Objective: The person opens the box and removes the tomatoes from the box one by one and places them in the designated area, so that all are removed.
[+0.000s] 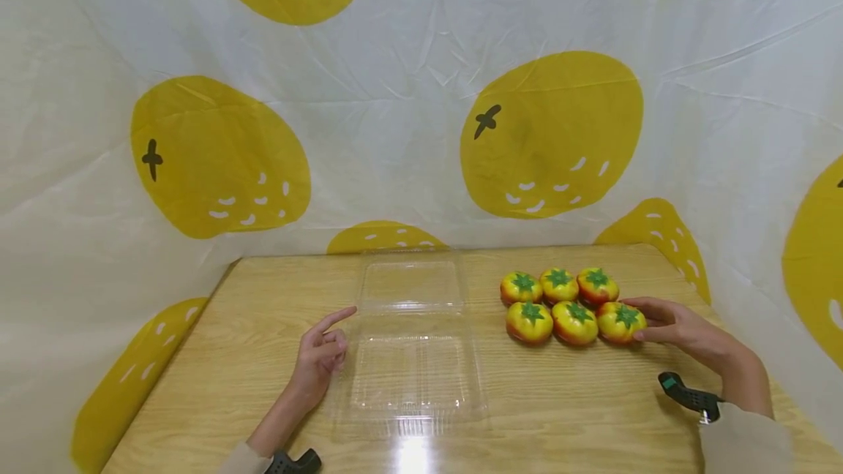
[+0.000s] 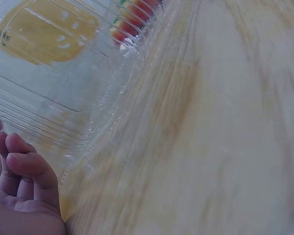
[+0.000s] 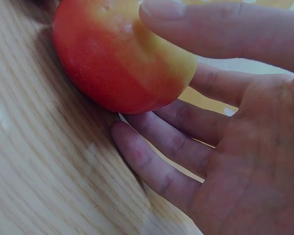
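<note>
My right hand (image 1: 685, 326) is at the front right fruit (image 1: 621, 322) of a group on the table. This fruit is tomato-like, yellow and red with a green star-shaped top. In the right wrist view the thumb lies against one side of the fruit (image 3: 120, 58), and the bent fingers (image 3: 174, 139) reach round the other side. My left hand (image 1: 316, 364) rests at the left edge of a clear plastic container (image 1: 411, 371), which lies unfolded. Its index finger stretches towards the container's hinge, while the other fingers bend loosely. In the left wrist view the fingertips are near the container wall (image 2: 54, 98).
More fruits of the same kind stand close together in two rows, such as the back left one (image 1: 521, 288) and the front middle one (image 1: 575, 323). They sit to the right of the container on a wooden table (image 1: 263, 298). A fruit-patterned curtain (image 1: 382, 130) hangs behind and at both sides.
</note>
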### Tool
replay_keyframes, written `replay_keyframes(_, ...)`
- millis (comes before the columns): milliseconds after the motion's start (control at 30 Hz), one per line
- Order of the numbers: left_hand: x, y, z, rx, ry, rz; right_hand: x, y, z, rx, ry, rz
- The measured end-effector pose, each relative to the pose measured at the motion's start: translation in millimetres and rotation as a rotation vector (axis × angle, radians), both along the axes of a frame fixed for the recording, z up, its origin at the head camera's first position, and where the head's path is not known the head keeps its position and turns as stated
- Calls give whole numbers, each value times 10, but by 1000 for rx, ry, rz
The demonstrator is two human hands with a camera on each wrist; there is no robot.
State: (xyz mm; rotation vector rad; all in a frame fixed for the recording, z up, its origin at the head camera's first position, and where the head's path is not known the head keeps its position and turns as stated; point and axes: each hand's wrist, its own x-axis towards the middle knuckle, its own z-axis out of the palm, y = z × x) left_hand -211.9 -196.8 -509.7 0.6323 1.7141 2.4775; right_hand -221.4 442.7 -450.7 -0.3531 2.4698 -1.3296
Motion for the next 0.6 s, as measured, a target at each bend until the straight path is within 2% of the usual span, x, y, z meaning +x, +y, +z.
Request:
replay_keyframes(133, 2, 5, 5, 11, 4, -2, 6, 29, -29, -31, -9, 6)
replay_keyframes(333, 2, 10, 41, -7, 4, 34, 11, 22, -34, -4, -6, -11)
replay_keyframes(467, 12, 21, 88, -23, -40, 99, 18, 12, -18, 0, -4, -17)
replay_keyframes(600, 33, 15, 134, -90, -133, 195, 39, 1, 12, 15, -1, -24)
